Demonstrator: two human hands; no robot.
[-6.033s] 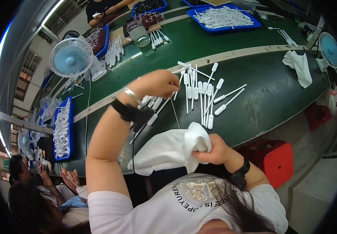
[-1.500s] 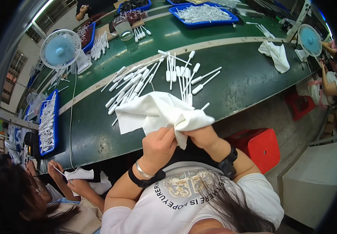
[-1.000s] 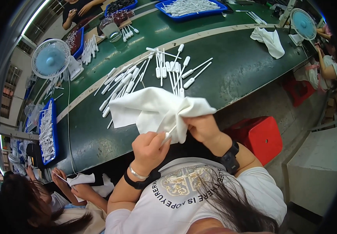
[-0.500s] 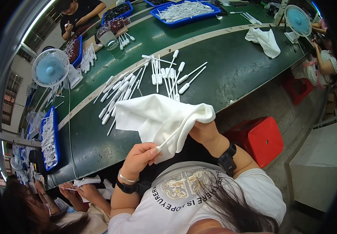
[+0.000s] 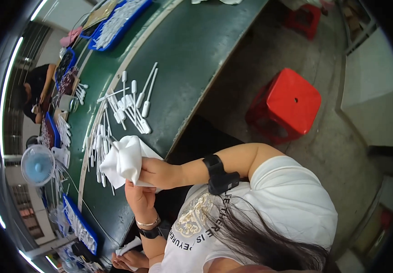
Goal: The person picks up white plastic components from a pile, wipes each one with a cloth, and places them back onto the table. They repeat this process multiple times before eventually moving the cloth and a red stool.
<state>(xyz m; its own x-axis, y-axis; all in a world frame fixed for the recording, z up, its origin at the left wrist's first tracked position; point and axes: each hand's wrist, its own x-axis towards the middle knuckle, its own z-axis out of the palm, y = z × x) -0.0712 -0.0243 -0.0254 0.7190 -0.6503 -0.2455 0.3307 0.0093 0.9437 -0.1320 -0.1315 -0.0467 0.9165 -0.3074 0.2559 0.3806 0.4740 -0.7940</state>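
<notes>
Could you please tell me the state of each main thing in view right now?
White cloth: bunched up, held in the right hand
Right hand: closed on the cloth
Left hand: curled at the cloth's lower edge, fingertips hidden
White bulb-ended sticks: lying loose, some crossing
Far blue tray: filled with white sticks
Nearer red stool: upright
Fan: standing; whether spinning, cannot tell

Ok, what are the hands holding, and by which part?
The right hand holds a white cloth by its bunched right side; whether the left hand below holds anything cannot be told.
</notes>
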